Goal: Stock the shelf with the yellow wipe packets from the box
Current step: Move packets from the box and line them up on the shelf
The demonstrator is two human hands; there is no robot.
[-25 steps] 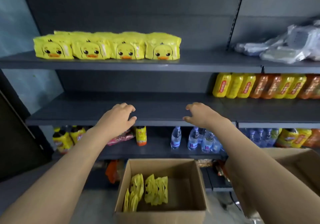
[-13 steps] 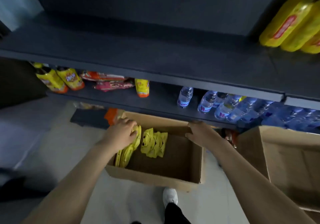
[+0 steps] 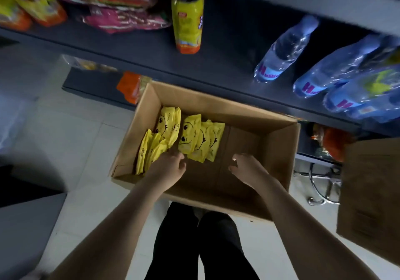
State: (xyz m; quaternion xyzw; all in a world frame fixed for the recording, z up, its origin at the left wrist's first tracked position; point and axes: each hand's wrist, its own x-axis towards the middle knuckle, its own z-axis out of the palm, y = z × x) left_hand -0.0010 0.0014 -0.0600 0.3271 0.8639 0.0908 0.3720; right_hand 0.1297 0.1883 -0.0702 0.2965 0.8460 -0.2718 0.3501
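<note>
1. Pale tiled floor [image 3: 75, 141] in front of a dark shelf [image 3: 227, 63], with a cardboard box [image 3: 216, 102] sitting on it. Yellow wipe packets [image 3: 190, 136] stand on edge in the box's left half.
2. Left hand [image 3: 167, 168] is down against the left bunch, can't tell if it's actually got hold of one. Right hand [image 3: 249, 168] hovers apart, fingers loosely curled, holding nothing.
3. Risk imo: the packets lean on each other, so pulling one could flop the rest flat. The wrappers look slick too, so a big handful might slip.
4. Coming back up, an arm could clip the water bottles [image 3: 285, 50] near the shelf edge.

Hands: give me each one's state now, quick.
Left hand: fingers at the yellow wipe packets; grip cannot be told.
Right hand: open, loosely curled, holding nothing.
</note>
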